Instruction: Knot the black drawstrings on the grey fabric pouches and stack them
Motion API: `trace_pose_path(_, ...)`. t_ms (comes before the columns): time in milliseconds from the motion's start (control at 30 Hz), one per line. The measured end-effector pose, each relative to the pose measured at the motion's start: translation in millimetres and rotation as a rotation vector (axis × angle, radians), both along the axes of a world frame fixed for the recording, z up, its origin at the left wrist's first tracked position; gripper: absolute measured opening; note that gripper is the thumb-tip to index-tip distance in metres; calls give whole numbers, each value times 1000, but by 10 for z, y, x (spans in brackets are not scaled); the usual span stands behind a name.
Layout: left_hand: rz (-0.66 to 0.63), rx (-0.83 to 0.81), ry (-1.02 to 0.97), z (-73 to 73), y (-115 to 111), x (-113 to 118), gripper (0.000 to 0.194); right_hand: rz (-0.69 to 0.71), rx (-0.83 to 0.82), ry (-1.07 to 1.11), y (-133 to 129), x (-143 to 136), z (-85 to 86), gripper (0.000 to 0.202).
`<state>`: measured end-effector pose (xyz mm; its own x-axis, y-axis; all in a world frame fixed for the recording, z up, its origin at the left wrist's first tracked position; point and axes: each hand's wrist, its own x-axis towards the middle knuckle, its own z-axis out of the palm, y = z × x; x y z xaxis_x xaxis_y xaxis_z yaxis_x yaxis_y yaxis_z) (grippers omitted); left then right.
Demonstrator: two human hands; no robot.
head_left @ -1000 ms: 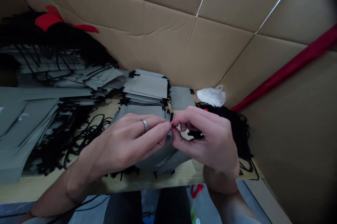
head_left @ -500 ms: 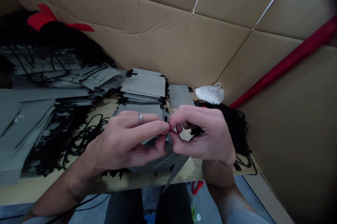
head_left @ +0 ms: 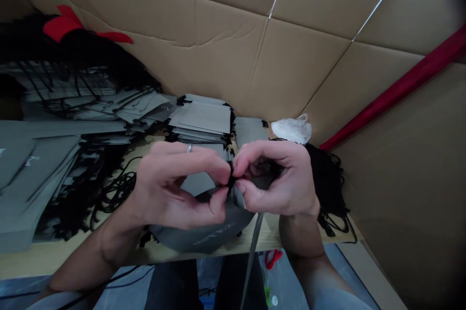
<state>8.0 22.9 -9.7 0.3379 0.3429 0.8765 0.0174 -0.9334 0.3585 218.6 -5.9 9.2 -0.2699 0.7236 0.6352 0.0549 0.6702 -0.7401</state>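
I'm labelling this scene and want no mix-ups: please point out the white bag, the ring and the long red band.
White bag (head_left: 290,131), head view, middle of its body.
Ring (head_left: 189,149), head view, visible face.
Red band (head_left: 393,90), head view, midway along its length.

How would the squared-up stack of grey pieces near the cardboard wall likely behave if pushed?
The stack could shear into layers: its edges are uneven, and no band shows. Single pieces look thin and flat, so they'd probably flex yet roughly keep their shape. Black ends jutting from its sides might snag.
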Motion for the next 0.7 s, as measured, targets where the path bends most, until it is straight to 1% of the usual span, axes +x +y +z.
trace_pose_path(33, -16, -18, -35, 13, 12, 4, 17, -2, -6, 7, 4, -1, 2, 13)
trace_pose_path(67, -15, -19, -22, 25, 21, 2, 18, -23, -3, 1, 4, 1, 6, 13)
trace_pose_path(100, 15, -4, 2, 34, 26, -8, 18, -58, 10, -15, -2, 5, 12, 14)
trace_pose_path(200, 153, 94, 131, 60, 14, -56, 19, -215, 93, -111, -47, 22, 36, 18)
trace_pose_path(233, 176, 139, 160, 67, 4, -71, 20, -261, 129, -144, -66, 27, 42, 18)
trace_pose_path(300, 173, 204, 186, 75, -19, -93, 22, -314, 194, -191, -98, 32, 48, 19)
trace_pose_path(400, 166, 205, 197, 79, -62, -108, 22, -329, 241, -229, -117, 28, 44, 18)
trace_pose_path(600, 226, 180, 271, 71, -162, -141, 14, -325, 243, -244, -112, 15, 34, 17)
trace_pose_path(700, 281, 215, 261, 40, -183, -134, 12, -336, 255, -272, -141, 7, 30, 16)
